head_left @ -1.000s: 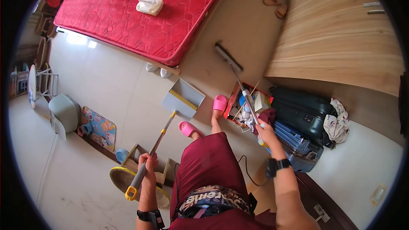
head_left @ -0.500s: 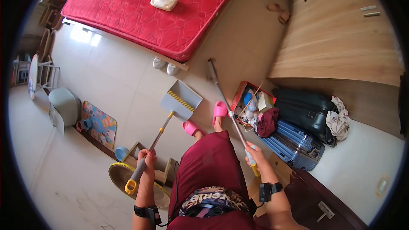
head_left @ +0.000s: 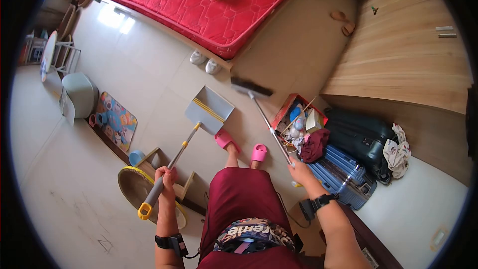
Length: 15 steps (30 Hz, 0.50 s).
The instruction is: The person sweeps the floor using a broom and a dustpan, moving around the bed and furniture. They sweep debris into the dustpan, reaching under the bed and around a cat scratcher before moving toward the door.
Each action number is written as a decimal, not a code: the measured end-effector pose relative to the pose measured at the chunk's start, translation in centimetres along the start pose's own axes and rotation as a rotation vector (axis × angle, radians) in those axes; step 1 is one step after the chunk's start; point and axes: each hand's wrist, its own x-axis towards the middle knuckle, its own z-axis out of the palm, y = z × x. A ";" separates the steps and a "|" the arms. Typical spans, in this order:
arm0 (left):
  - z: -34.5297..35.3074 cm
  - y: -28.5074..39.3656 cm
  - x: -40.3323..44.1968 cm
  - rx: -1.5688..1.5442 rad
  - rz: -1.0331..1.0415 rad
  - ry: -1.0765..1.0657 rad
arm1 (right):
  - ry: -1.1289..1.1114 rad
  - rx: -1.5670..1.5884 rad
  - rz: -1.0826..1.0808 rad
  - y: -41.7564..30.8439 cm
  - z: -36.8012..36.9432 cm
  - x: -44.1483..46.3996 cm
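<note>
My left hand (head_left: pixel 167 179) is wrapped round the grey grip of a long-handled dustpan (head_left: pixel 205 128), whose yellow end loop sticks out behind my fist. The dustpan's open tray, with a yellow comb strip across it, faces away from me on the floor. In my right hand (head_left: pixel 301 172) is the pole of a broom (head_left: pixel 263 113), gripped with closed fingers. The dark-bristled broom head (head_left: pixel 251 87), slightly blurred, lies just right of the dustpan, apart from it. Between the tools and me are my pink slippers (head_left: pixel 259 153).
A red mattress (head_left: pixel 199 15) lies ahead, white shoes (head_left: pixel 205 62) at its corner. On the right are a red box (head_left: pixel 294 119) of odds and ends, a blue suitcase (head_left: pixel 343 174), a dark suitcase (head_left: pixel 366 137) and a wooden cabinet (head_left: pixel 398 45). A yellow-rimmed round thing (head_left: pixel 130 189) stands left.
The broom head has turned from nearly edge-on to lying crosswise, its pole shifting with my right hand. My left foot has come forward relative to the right. The dustpan stays in my left hand.
</note>
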 end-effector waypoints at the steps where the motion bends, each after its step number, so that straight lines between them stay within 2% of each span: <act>1: -0.2 -0.6 -0.4 -0.016 0.009 0.008 | -0.028 -0.045 0.006 1.1 -0.4 -1.1; 4: -0.1 -0.8 -2.2 -0.095 0.036 0.030 | -0.017 -0.119 -0.058 3.7 -3.2 -3.4; 9: -0.4 -0.4 -6.1 -0.135 0.037 0.162 | 0.025 -0.133 -0.084 2.5 -9.0 -4.9; 13: -1.7 -1.1 -8.7 -0.150 0.030 0.214 | 0.172 -0.295 -0.369 0.9 -9.1 2.3; 15: -1.9 -1.3 -9.7 -0.144 0.058 0.225 | 0.183 -0.364 -0.371 -1.2 -8.6 6.1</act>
